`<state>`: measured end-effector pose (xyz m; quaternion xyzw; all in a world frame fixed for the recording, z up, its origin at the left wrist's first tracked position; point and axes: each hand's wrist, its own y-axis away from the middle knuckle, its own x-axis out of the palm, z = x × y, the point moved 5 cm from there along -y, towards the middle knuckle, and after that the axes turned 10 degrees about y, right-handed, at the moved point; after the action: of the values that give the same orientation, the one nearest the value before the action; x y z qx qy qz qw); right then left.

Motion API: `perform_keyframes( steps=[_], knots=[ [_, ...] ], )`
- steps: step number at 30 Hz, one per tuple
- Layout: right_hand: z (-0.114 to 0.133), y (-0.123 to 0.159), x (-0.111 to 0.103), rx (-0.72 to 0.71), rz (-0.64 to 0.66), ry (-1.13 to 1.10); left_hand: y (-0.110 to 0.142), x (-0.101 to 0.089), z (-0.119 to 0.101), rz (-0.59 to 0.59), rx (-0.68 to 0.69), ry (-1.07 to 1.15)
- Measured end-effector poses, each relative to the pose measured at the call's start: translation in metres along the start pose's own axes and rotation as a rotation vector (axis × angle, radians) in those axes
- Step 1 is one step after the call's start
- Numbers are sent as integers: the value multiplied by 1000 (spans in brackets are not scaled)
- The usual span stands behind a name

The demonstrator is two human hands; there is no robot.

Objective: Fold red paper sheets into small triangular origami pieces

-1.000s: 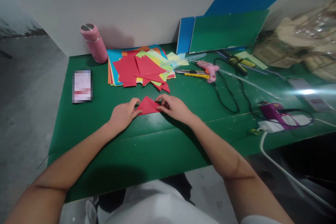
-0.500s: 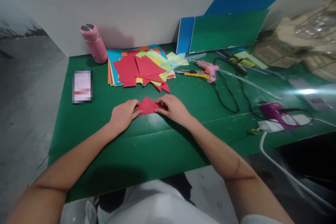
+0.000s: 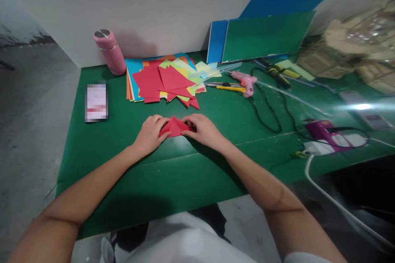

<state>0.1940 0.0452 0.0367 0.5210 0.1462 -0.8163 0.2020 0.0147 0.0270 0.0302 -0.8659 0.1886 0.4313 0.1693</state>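
A small piece of folded red paper (image 3: pixel 175 127) rests on the green table (image 3: pixel 191 176), its peak pointing away from me. My left hand (image 3: pixel 150 133) grips its left end between thumb and fingers. At the right end, my right hand (image 3: pixel 202 128) pinches the paper, with curled fingers partly hiding that corner. Just beyond my hands lie loose red paper sheets (image 3: pixel 147 81) on a stack of coloured paper (image 3: pixel 132 68).
Behind the stack's left side stands a pink bottle (image 3: pixel 111 53); a blurred-out packet (image 3: pixel 96 102) lies nearer. To the right are a utility knife (image 3: pixel 228 86), a pink glue gun (image 3: pixel 245 82), its dark cord, and a purple plug block (image 3: pixel 325 133). Boards (image 3: pixel 265 39) lean against the wall.
My left hand has shifted slightly right and further over the paper's left end. The paper's middle now bulges up between my hands, where it lay flatter before.
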Motion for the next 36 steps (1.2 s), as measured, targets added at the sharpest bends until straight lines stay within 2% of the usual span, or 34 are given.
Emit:
perform_keyframes(
  steps=[7, 9, 12, 15, 18, 21, 23, 27, 32, 34, 36],
  knots=[
    [0, 1, 1, 15, 9, -148, 1, 0, 0, -59, 42, 177],
    [1, 2, 3, 28, 13, -254, 0, 1, 3, -92, 11, 319],
    [3, 3, 4, 31, -46, -444, -1, 4, 11, -145, -107, 634],
    [0, 2, 4, 47, -126, -628, -3, 10, 15, -134, -206, 945],
    [-10, -1, 6, 150, -149, -804, -5, 12, 17, -155, -240, 1117],
    [-22, -3, 9, 276, -124, -923, -5, 8, 23, -257, -241, 1151],
    [-26, -3, 9, 315, -130, -970, -5, 5, 23, -278, -190, 1109],
    [-27, -3, 7, 315, -178, -1024, -4, 2, 15, -155, -47, 942],
    [-26, -3, 5, 307, -203, -1027, -4, 3, 13, -24, -57, 944],
    [-27, -4, 5, 311, -186, -1034, -4, 3, 13, -8, -66, 937],
    [-27, -4, 7, 322, -147, -1036, -3, 2, 13, -47, -68, 934]
  ],
)
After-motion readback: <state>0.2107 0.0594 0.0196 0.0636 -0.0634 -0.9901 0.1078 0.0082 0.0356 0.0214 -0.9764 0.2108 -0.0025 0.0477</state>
